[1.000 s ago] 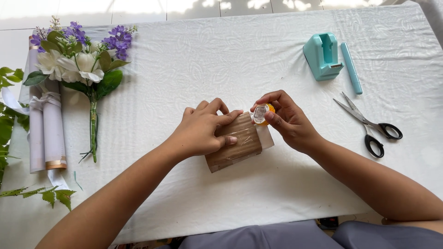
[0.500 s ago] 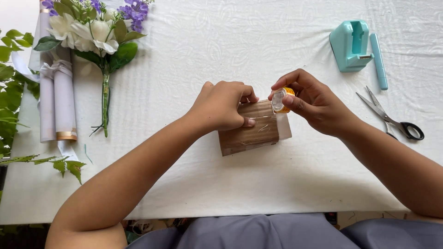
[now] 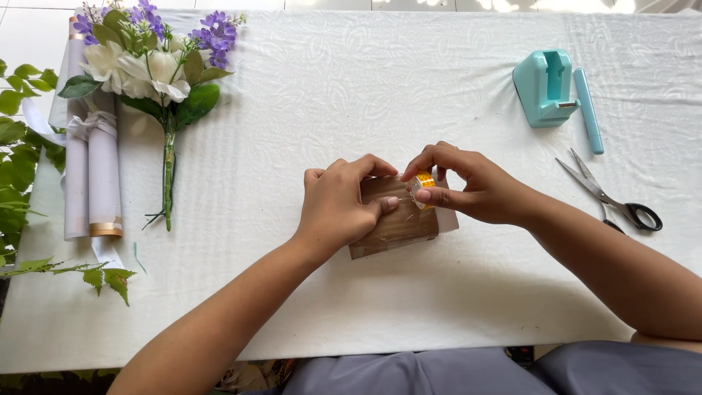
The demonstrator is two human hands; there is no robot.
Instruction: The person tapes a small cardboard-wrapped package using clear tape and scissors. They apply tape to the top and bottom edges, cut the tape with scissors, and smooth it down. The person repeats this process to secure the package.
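A small box wrapped in brown wood-grain paper (image 3: 398, 227) lies on the white tablecloth (image 3: 365, 95) in front of me. My left hand (image 3: 340, 205) presses down on its left half, thumb flat on the top. My right hand (image 3: 468, 186) pinches a small roll of clear tape with an orange core (image 3: 423, 181) just above the box's right end. A thin strip of tape seems to run from the roll to my left thumb.
A teal tape dispenser (image 3: 545, 88) and a teal pen-like tool (image 3: 589, 110) lie at the back right, with scissors (image 3: 610, 197) to their front. An artificial bouquet (image 3: 157, 73), rolled paper (image 3: 91, 175) and green leaves (image 3: 22, 168) sit at the left.
The view has shifted slightly. My right hand with the tape roll has come lower and closer to the box top; my left hand stays pressed on the box.
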